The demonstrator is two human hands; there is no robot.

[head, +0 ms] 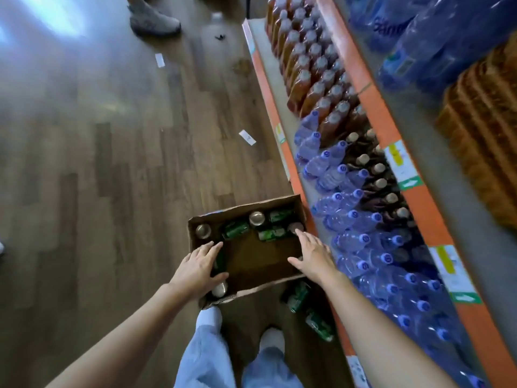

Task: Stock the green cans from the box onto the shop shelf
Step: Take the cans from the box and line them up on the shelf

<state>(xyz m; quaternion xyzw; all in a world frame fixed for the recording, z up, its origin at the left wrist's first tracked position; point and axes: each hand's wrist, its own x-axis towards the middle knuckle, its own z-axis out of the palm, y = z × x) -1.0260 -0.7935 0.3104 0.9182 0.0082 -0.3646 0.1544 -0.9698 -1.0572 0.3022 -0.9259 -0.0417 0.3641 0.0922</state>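
Note:
An open cardboard box [243, 210] stands on the wooden floor beside the low shelf [303, 189]. Several green cans are inside: some lie on their sides [235, 229], others stand upright showing silver tops [256, 218]. My left hand [200, 266] reaches into the box's near left corner, fingers spread over a green can [219, 261], with another upright can [219, 288] just below it. My right hand [312, 256] hovers open over the box's right side, fingertips close to an upright can [295, 227]. Two more green cans [298, 296] lie on the floor near the shelf base.
The low shelf holds blue-capped water bottles [352, 217] and amber bottles [305, 79]. The shelf above [419, 197], orange-edged, carries wrapped water packs and brown mats. My white shoes [208, 317] stand right behind the box. Another person's shoe [154, 19] and paper scraps are further off.

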